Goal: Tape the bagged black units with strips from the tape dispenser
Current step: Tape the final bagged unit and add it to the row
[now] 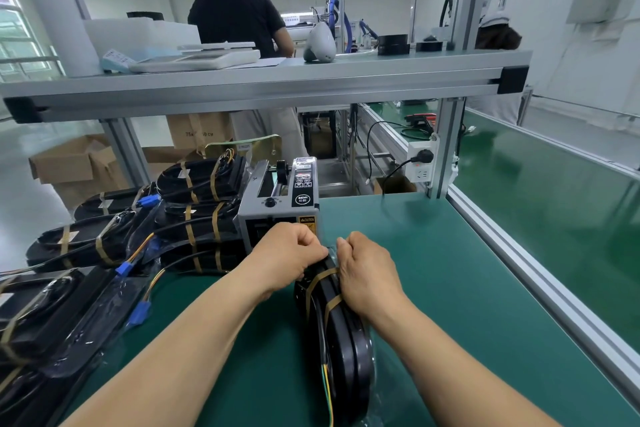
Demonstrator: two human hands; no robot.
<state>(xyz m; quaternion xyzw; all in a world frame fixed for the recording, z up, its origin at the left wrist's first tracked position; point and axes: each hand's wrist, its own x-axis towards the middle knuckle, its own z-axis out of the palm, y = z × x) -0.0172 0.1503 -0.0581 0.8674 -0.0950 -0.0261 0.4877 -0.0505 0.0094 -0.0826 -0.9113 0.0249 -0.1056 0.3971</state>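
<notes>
Glossy clear plastic wraps the smooth black unit [349,340]; matt green mat [433,270] on tabletop; grey painted-metal tape dispenser [277,201].

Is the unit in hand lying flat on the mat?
No: the bagged black unit stands on edge on the green mat, left hand and right hand gripping its top.
</notes>
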